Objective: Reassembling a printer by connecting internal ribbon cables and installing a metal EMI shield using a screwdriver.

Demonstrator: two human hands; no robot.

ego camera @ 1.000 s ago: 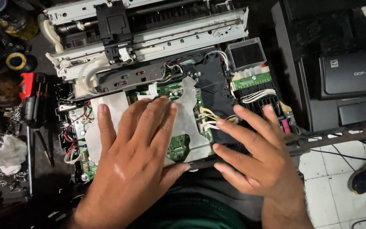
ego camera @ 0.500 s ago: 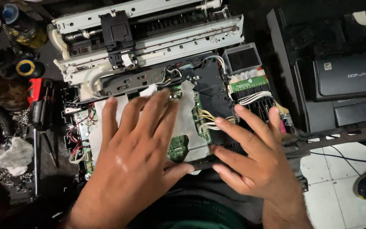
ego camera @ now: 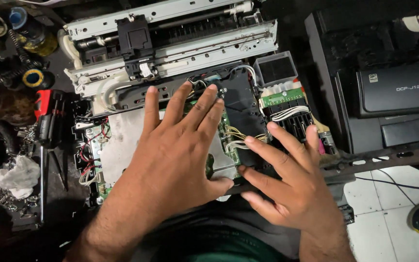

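- A rag (ego camera: 18,175) lay crumpled at the far left; just right of it a red-and-black screwdriver (ego camera: 49,119) rested beside the printer. One of each showed, and nobody held the screwdriver.
- The printer (ego camera: 170,63) lay stripped of its covers: judging from that, the opening-up was done, while the inner parts still sat in place. One carriage (ego camera: 133,36) stood on its rail at the top.
- One metal plate (ego camera: 122,145) covered the left of the base, with red and white wires bunched at its left edge.
- The left hand (ego camera: 170,165) lay flat on the plate and the green board (ego camera: 229,140), fingers spread, clasping nothing.
- The board, only partly visible, seemed still wired up; yellow wires (ego camera: 236,135) ran from its right edge, so unplugging looked left to do.
- The right hand (ego camera: 294,191) pressed fingertips on the black housing right of the board, likewise unclenched and holding nothing.
- One small green board (ego camera: 282,98) with white wires sat above those fingers.
- A second, closed black printer (ego camera: 394,97) stood at the far right, making two machines.
- Two hands were in view, both the person's own.
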